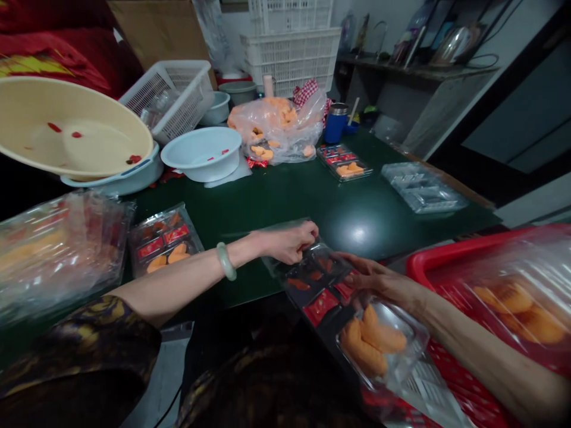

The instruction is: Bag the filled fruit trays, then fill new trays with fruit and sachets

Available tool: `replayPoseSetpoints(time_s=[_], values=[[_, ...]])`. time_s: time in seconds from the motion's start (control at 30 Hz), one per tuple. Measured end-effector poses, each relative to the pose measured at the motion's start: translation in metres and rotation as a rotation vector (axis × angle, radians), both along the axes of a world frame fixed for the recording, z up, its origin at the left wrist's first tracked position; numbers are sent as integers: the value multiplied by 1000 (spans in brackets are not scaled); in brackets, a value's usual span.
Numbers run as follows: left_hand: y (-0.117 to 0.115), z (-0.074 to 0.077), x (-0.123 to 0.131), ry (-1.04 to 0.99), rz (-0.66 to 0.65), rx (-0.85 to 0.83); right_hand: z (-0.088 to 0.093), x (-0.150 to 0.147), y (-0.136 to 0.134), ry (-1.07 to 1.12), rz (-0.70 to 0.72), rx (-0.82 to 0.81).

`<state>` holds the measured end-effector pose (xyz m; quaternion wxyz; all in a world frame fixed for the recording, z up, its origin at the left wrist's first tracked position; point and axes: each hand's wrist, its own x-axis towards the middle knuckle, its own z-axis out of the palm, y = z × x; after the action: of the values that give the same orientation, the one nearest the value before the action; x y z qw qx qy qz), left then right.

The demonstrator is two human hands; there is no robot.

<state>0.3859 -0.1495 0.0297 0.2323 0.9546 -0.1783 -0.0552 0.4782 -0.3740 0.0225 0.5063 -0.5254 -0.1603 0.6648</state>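
Plastic clamshell tray (317, 286) sits across the near edge of the green-topped table (276, 205), its dark base holding red labels and orange crescent-shaped pieces (366, 342), with its lower end reaching over a red plastic crate (450, 285). Along the table's left side, a stack of clear plastic sleeves (57, 255) lies near the edge, just left of a second packed tray (165, 241). Beyond them, at the far left corner, a beige basin (66, 128) with red scraps in it leans tilted on a pale blue basin (134, 169). A white slotted basket (172, 98) stands behind it, and a white bowl (200, 153) sits nearer the middle.

The left hand (285, 242), with a pale green bangle (226, 260) on its wrist, has its fingers curled down onto the far corner of the clamshell tray, gripping the clear plastic there. The right hand (377, 280) reaches in from the other side, its fingers stretched along the tray's edge beside the labels; whether they are clamping or only resting, I cannot tell.

Along the far edge stand a plastic bag of orange pieces (276, 131), a blue flask (336, 123) and a packed tray (343, 161). Empty clear trays (422, 187) lie toward the right corner. Inside the red crate, a clear bag of orange pieces (513, 306) lies at the right.
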Motion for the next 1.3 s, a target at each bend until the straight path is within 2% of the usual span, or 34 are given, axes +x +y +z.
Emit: replayPoseSetpoints(time_s=[0.1,0.2,0.3,0.4,0.5,0.57,0.63,0.7,0.83,0.9,1.0,1.1,1.2,1.3], values=[[-7,1,4,59,-8,-117,2,-3,1,-39,-18,43],[-16,3,9,105,-8,-159,1,-6,4,-80,-22,92],[-22,5,6,128,-10,-139,-5,-7,4,-103,-41,118],[-24,7,-6,-44,49,5,-11,-7,0,-99,-50,131],[-24,8,-24,-202,277,293,-15,-5,-5,-97,-51,149],[-22,7,-36,-194,517,425,-16,-5,-8,-89,-66,149],[-19,3,-47,-131,753,398,-17,-5,-10,-63,-102,146],[-14,-3,-56,-76,860,178,-17,-8,-11,-28,-144,153],[-4,-17,-63,-20,748,-403,-14,-16,-8,47,-256,194],[-3,-23,-63,-24,698,-498,-13,-20,-6,68,-323,199],[-9,-30,-64,-137,670,-359,-14,-26,-3,57,-416,163],[-31,-36,-70,-232,748,-231,-17,-32,-3,44,-501,107],[-57,-37,-83,-154,801,-159,-20,-39,-2,-18,-559,76],[-68,-28,-95,-61,737,-42,-19,-40,10,-169,-568,-5]])
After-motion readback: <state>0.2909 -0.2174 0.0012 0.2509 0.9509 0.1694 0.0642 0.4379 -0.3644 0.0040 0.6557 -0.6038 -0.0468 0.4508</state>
